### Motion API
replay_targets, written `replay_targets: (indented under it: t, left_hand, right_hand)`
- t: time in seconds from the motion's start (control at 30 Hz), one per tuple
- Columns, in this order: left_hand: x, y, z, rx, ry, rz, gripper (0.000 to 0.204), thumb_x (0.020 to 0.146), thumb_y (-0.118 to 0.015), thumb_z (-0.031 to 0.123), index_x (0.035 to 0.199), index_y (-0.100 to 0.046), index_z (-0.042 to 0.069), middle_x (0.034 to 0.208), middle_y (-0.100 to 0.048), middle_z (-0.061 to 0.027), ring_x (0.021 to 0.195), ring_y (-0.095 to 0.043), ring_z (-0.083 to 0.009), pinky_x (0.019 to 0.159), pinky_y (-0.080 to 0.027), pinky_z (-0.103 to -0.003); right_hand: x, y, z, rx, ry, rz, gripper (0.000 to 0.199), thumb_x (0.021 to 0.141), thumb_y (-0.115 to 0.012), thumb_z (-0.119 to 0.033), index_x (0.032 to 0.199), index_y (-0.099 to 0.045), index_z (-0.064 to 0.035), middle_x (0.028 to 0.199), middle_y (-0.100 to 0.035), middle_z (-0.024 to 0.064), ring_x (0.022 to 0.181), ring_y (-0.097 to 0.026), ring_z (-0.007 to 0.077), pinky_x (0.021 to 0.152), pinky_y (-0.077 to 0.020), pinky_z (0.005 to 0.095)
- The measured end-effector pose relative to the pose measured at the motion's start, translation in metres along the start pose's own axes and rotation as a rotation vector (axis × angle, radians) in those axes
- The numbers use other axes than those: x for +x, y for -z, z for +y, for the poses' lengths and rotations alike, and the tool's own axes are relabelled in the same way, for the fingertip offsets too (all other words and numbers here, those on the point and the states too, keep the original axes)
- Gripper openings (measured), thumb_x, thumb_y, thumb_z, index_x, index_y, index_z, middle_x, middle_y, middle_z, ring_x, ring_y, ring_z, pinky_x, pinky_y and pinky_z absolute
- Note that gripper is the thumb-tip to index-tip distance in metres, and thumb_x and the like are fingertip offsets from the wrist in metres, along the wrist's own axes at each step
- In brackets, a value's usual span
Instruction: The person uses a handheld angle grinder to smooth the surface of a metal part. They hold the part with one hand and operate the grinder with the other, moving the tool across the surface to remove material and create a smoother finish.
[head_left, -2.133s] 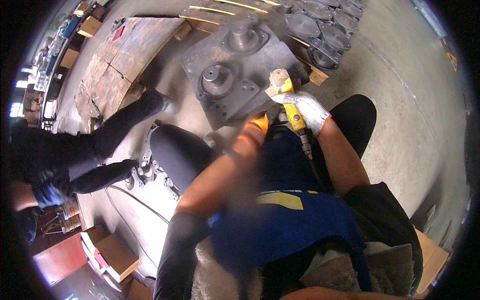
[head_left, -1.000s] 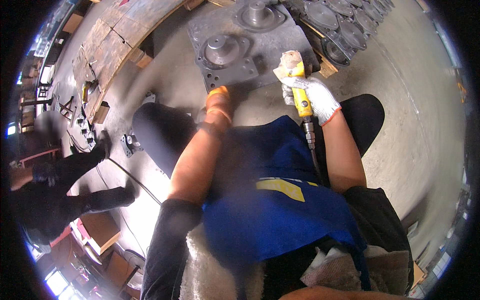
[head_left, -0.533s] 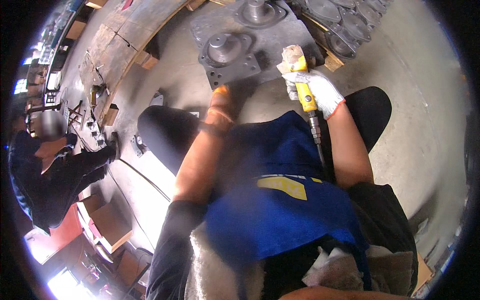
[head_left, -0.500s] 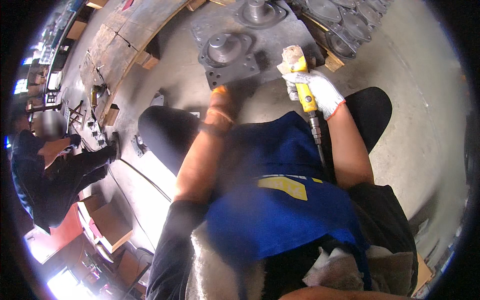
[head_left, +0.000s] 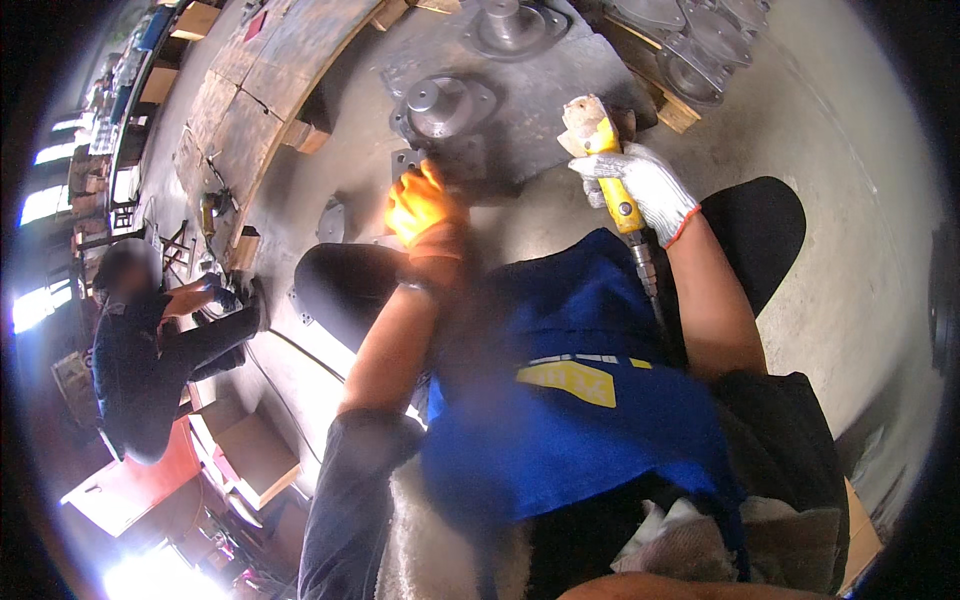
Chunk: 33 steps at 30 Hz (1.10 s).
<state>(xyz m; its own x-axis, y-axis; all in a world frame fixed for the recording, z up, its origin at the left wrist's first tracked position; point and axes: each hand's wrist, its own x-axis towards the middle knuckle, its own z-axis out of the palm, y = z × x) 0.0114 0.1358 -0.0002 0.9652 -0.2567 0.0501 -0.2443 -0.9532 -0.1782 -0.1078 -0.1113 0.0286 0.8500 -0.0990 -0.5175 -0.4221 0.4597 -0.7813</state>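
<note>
My right hand (head_left: 652, 190), in a white knit glove with an orange cuff, is closed around a yellow air grinder (head_left: 623, 208). A metal fitting and hose lead from the tool toward my lap. The worn, pale-dusted head of the grinder points away from me. My left hand (head_left: 424, 206), in an orange glove, is curled over the near edge of a dark metal plate with holes (head_left: 404, 158). Just beyond it, a round flanged part with a raised hub (head_left: 438, 104) rests on a flat steel slab (head_left: 560, 130). The left fingertips are partly hidden.
A second flanged hub (head_left: 505, 28) stands farther back on the slab. Several similar castings (head_left: 700, 50) lie on a wooden pallet (head_left: 676, 108) at the far right. A long wooden bench (head_left: 225, 100) curves along the left. A person (head_left: 150, 370) sits working at the left.
My left hand has shifted up and slightly left at the plate, showing more of the glove. The plate's holed face is less visible. My right hand keeps hold of the grinder, almost unmoved.
</note>
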Motion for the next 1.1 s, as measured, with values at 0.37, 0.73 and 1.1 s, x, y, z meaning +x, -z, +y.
replay_targets:
  t: [0.37, 0.73, 1.1]
  left_hand:
    - [0.043, 0.005, -0.005, 0.066, -0.587, 0.093, 0.029, 0.073, -0.063, 0.02, 0.101, -0.06, 0.012, 0.095, -0.065, -0.0088, 0.094, -0.063, -0.026, 0.078, -0.051, -0.035]
    - [0.109, 0.069, -0.068, -1.852, -0.008, -0.607, 0.044, 0.085, -0.062, 0.038, 0.114, -0.061, 0.005, 0.106, -0.066, -0.0118, 0.091, -0.066, -0.0265, 0.078, -0.056, -0.038]
    - [0.138, 0.001, -0.098, -2.123, -0.034, -0.925, 0.082, 0.068, -0.079, 0.05, 0.13, -0.05, 0.003, 0.121, -0.061, -0.0126, 0.105, -0.062, -0.027, 0.09, -0.053, -0.042]
  right_hand:
    - [0.006, -0.002, -0.005, -0.127, -0.08, 0.136, 0.037, 0.076, -0.079, -0.02, 0.102, -0.062, -0.0007, 0.074, -0.064, 0.007, 0.057, -0.061, 0.0144, 0.054, -0.0509, 0.0257]
    - [0.01, 0.003, -0.009, -0.074, -0.05, 0.167, 0.041, 0.074, -0.081, -0.02, 0.104, -0.062, -0.0013, 0.074, -0.063, 0.0063, 0.059, -0.06, 0.0139, 0.057, -0.0521, 0.0256]
    - [0.012, 0.0, -0.009, -0.12, -0.09, 0.184, 0.038, 0.072, -0.082, -0.023, 0.097, -0.061, -0.0024, 0.07, -0.062, 0.0065, 0.057, -0.058, 0.0134, 0.056, -0.0483, 0.0244]
